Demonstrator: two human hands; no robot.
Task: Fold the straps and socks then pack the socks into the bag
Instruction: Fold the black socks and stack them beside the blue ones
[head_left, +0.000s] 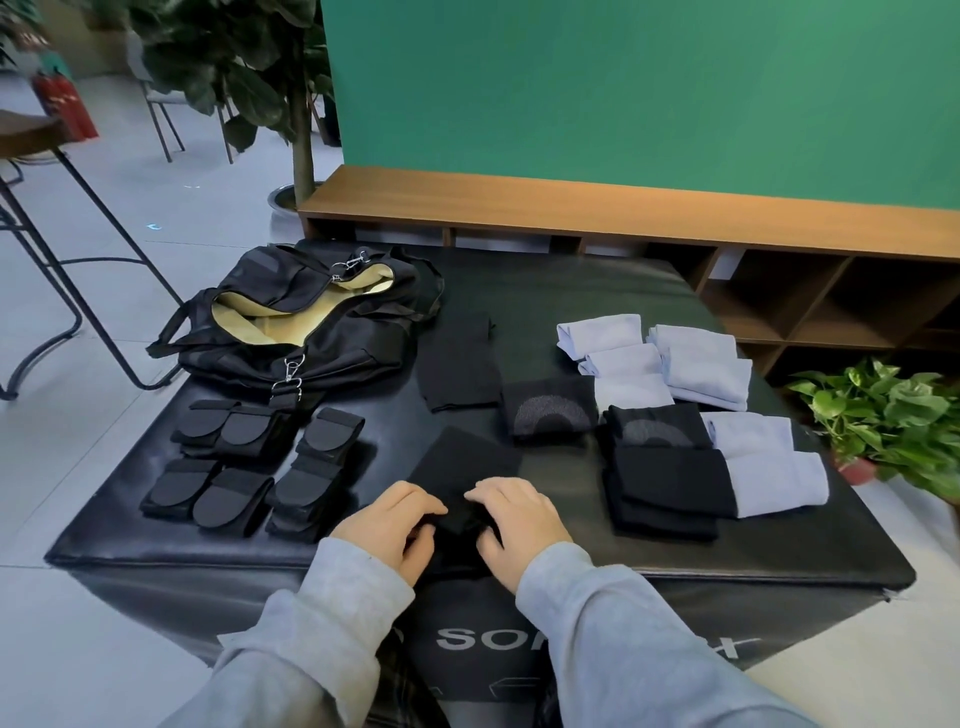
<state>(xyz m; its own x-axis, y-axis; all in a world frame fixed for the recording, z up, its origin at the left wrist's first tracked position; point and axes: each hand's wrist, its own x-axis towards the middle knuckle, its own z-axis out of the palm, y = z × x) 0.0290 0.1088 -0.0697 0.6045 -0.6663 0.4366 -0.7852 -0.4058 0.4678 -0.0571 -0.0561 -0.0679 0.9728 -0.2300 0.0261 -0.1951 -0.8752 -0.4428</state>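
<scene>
Table: black padded top fills the middle of the frame; everything you work on lies on it.
Bag: black, upper left of the table, mouth unzipped and gaping, pale yellow lining showing; metal clips at its near and far ends.
Light socks: pale blue, folded, grouped at right of centre; two more lie lower right, touching the dark stack.
Dark socks: folded black stack at lower right, a pale blue one just beside it; two more folded ones with a grey arc pattern sit just above, towards centre.
Flat sock: black, laid out unfolded, just right of the bag.
Straps: black, folded into short bundles, left of centre, below the bag, in two rough rows.
Sock in work: black, bottom centre, far end flat on the table, near end bunched between your hands.
Left hand: fingers curled, gripping the bunched near end of that sock.
Right hand: fingers curled over the same bunch from the right side, gripping it.
</scene>
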